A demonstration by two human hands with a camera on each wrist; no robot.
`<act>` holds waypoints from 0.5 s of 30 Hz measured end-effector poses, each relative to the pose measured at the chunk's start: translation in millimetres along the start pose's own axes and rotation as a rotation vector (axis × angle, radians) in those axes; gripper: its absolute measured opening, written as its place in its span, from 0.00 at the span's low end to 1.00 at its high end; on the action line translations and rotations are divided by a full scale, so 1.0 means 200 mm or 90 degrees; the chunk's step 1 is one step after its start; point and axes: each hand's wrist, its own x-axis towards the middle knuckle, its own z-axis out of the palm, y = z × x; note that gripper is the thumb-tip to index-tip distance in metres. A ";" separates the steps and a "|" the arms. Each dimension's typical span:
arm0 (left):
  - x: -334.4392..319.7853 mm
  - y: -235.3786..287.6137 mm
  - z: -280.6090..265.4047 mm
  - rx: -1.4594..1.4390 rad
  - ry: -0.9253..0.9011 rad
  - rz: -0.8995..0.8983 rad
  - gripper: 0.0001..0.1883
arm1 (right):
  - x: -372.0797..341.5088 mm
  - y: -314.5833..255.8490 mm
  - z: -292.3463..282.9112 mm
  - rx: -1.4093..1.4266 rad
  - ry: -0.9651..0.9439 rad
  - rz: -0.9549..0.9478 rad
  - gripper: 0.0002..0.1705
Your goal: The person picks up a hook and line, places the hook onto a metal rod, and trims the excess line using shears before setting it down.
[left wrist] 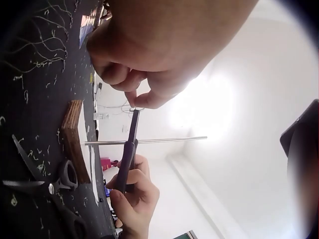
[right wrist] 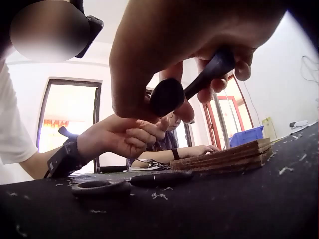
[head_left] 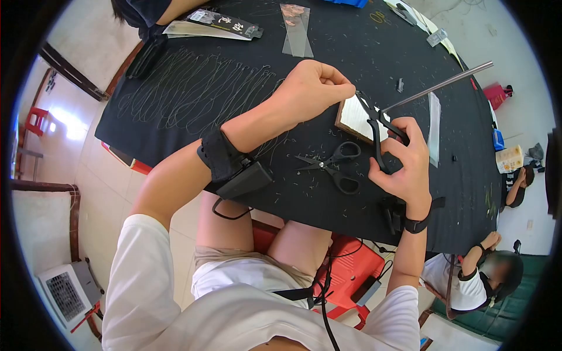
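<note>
My right hand (head_left: 413, 161) holds a pair of black-handled pliers (head_left: 373, 120), fingers and thumb around the two handles. Thumb and forefinger of my left hand (head_left: 313, 88) pinch a thin strand (left wrist: 135, 108) right at the pliers' tip; most of it is hidden by the fingertips. Below the pliers lies a wooden block (left wrist: 75, 134) with a white ridged top, and a slim metal rod (head_left: 445, 86) stands up from it. Black-handled scissors (head_left: 333, 167) lie spread on the black tablecloth, between the block and the table's near edge.
Many looped thin strands (head_left: 199, 88) lie across the table's left side. Farther back are a printed packet (head_left: 225, 24) and a clear plastic bag (head_left: 297, 35). A clear strip (head_left: 434, 128) lies to the right of the block. Small clippings dot the cloth. Another person sits across the table.
</note>
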 end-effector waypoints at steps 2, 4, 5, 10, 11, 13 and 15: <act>0.01 -0.01 0.00 0.003 -0.002 -0.003 0.12 | 0.00 0.00 0.00 -0.005 -0.007 0.008 0.13; 0.01 0.00 0.00 0.001 -0.002 -0.007 0.12 | -0.01 0.01 0.01 0.002 0.011 0.002 0.13; 0.00 0.00 0.00 -0.001 -0.002 -0.011 0.12 | -0.01 0.01 0.01 0.003 0.010 0.003 0.13; 0.01 -0.01 0.00 0.007 0.012 -0.015 0.12 | -0.01 0.00 0.00 0.004 -0.010 0.010 0.12; 0.01 -0.01 0.00 0.007 0.009 -0.030 0.12 | -0.01 0.01 0.00 0.004 -0.010 0.011 0.12; 0.01 -0.01 0.01 0.007 0.014 -0.026 0.12 | -0.01 0.01 0.01 0.002 -0.007 -0.001 0.12; 0.01 -0.01 0.01 0.006 0.019 -0.022 0.12 | -0.01 0.01 0.01 0.004 -0.005 0.004 0.12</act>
